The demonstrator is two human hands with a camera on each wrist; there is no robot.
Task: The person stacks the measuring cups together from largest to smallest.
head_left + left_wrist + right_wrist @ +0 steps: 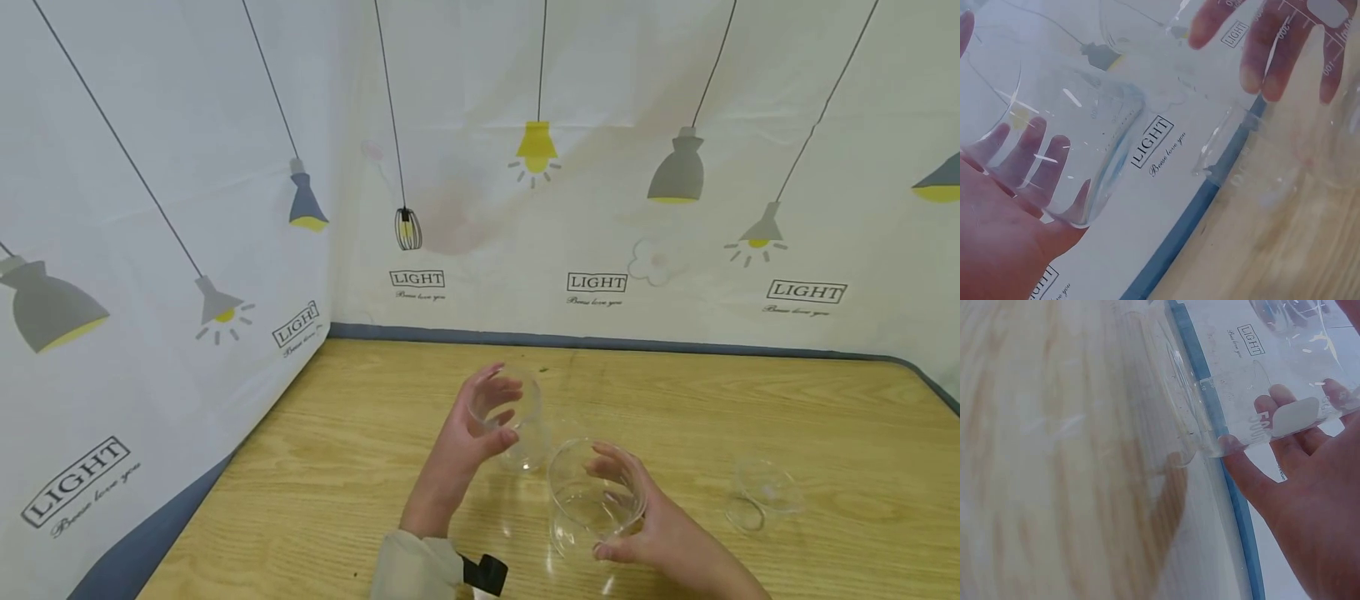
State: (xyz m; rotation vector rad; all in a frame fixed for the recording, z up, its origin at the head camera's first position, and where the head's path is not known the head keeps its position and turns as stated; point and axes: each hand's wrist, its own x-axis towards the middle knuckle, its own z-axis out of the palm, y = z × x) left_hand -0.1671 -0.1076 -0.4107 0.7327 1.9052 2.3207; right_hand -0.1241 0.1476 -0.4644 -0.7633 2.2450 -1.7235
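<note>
My left hand (pixel 467 437) curls round a clear glass beaker (pixel 531 437), thumb on the near side and fingers showing through the glass. To its right, my right hand (pixel 658 527) grips a wider clear beaker (pixel 573 521) from its right side. White graduations, a "500" mark and a blank white patch show on this wider beaker (pixel 1260 419) in the right wrist view. Both beakers are close together over the wooden table, and both look empty. In the left wrist view, the left hand (pixel 1010 231) cups its beaker (pixel 1079 144) from below left.
A smaller clear glass vessel (pixel 765 496) stands on the wooden table (pixel 345 467) to the right of the right hand. A white cloth printed with lamps (pixel 480 208) rises behind the table and along its left side, with a blue band (pixel 570 340) at its foot.
</note>
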